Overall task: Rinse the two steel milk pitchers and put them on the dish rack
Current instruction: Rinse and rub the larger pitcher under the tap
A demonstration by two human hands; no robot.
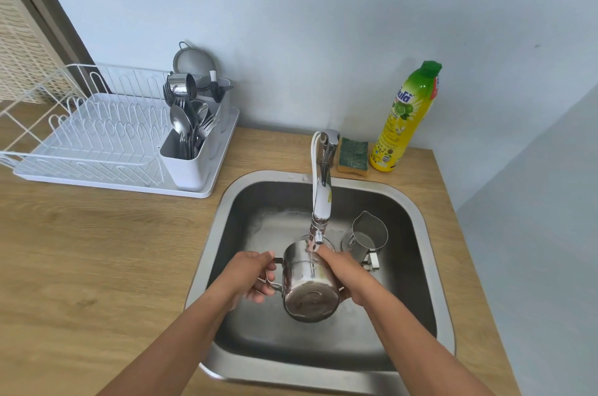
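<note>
Over the steel sink I hold one steel milk pitcher tipped on its side, its bottom toward me, under the running tap. My left hand grips its handle. My right hand wraps around the pitcher's right side, fingers up near the water stream. The second steel pitcher stands upright in the sink at the right, spout pointing away. The white dish rack sits on the counter at the left.
The rack's white cutlery holder is full of spoons and forks, with a steel cup and a strainer behind it. A green sponge and a yellow dish soap bottle stand behind the sink. Wooden counter surrounds the sink.
</note>
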